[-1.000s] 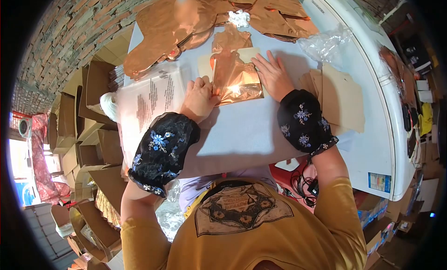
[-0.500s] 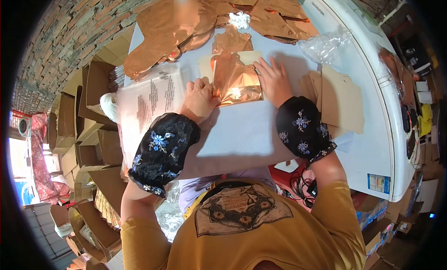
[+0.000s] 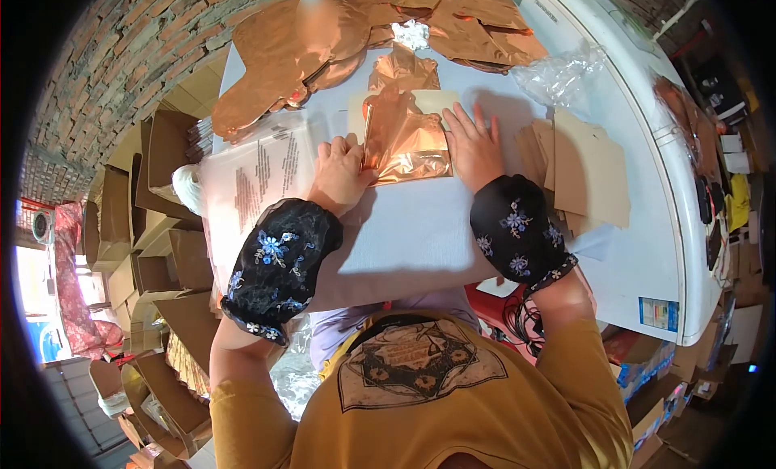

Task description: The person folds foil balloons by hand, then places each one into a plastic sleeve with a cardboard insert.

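The left hand (image 3: pixel 339 171) is curled, its fingers closed on the left edge of a copper foil sheet (image 3: pixel 406 141). The thumb side presses against the foil where it rises slightly off the table. The right hand (image 3: pixel 473 145) lies flat with the fingers spread and pointing to the far side, and its palm is down just beside the sheet's right edge. The foil therefore lies between the two hands, which are apart and flank it. The sheet is creased and shiny, and it rests on a beige card (image 3: pixel 436 101) whose far corners show beyond it. Both forearms wear black flowered sleeve covers (image 3: pixel 279 255).

Near the hands the white table (image 3: pixel 404 226) is bare right up to its near edge at the person's body, which is the one wide free stretch. To the left, just beside the left hand, a stack of printed clear bags (image 3: pixel 259 170) reaches to the table's left edge. To the right, near the right wrist, flat cardboard pieces (image 3: pixel 590 170) lie overlapped, with crumpled clear plastic (image 3: pixel 562 73) farther off. Across the far side a heap of copper foil pieces (image 3: pixel 323 32) crowds the table and nearly touches the card. Beyond the cardboard the curved edge of a white cabinet (image 3: pixel 663 170) runs along the right. Open cardboard boxes (image 3: pixel 162 226) stand below the left edge, against a brick wall (image 3: pixel 121 48).
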### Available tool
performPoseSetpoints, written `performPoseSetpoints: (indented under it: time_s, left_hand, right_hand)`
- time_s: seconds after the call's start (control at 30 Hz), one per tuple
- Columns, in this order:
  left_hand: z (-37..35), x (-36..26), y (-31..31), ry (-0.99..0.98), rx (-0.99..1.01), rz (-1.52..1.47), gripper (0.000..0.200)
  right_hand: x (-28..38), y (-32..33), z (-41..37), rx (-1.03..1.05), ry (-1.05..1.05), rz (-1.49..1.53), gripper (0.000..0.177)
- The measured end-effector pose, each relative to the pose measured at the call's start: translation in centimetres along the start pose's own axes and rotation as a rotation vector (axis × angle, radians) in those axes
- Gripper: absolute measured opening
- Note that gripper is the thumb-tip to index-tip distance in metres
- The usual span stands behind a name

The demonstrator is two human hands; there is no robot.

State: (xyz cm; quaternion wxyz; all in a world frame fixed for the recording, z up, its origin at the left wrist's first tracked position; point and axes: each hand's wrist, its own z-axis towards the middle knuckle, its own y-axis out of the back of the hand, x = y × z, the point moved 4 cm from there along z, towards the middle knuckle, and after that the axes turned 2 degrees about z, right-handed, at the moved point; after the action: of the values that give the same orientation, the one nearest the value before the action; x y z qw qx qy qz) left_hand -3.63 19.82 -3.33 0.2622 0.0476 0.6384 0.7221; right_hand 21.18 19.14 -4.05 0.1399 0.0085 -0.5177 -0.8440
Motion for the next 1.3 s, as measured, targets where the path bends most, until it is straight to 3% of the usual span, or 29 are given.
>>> performPoseSetpoints:
  time_s: [0.13,0.53,0.73,0.83,0.93,1.1,1.2,1.3]
  left_hand:
    - [0.6,0.4,-0.2,-0.065,-0.036,-0.011,0.034]
    - [1.1,1.1,-0.8,0.005,-0.065,-0.068,0.037]
    - [0.7,1.6,-1.7,0.039,-0.228,-0.16,0.043]
    - [0.5,-0.2,-0.5,-0.053,-0.32,-0.11,0.038]
    - [-0.3,-1.5,-0.1,-0.05,-0.233,0.046,0.033]
    - [0.0,-1.5,0.1,-0.06,-0.2,0.013,0.029]
    - [-0.1,-1.4,0.0,-0.049,-0.179,0.013,0.029]
    - [0.0,-1.3,0.1,-0.063,-0.19,0.022,0.029]
  right_hand:
    - [0.1,0.0,0.0,-0.053,0.037,-0.006,0.04]
    - [0.0,-0.3,0.0,-0.096,0.066,-0.048,0.037]
    - [-0.2,-0.6,-0.1,-0.072,0.077,-0.073,0.04]
    - [-0.1,-0.4,-0.1,-0.049,0.069,-0.06,0.041]
    - [-0.3,-0.4,-0.2,-0.019,0.045,0.006,0.042]
    - [-1.3,1.0,0.8,-0.103,-0.098,0.335,0.043]
    - [3.6,5.2,-0.2,-0.014,0.305,0.245,0.044]
    - [5.8,5.5,-2.7,0.115,0.482,0.306,0.054]
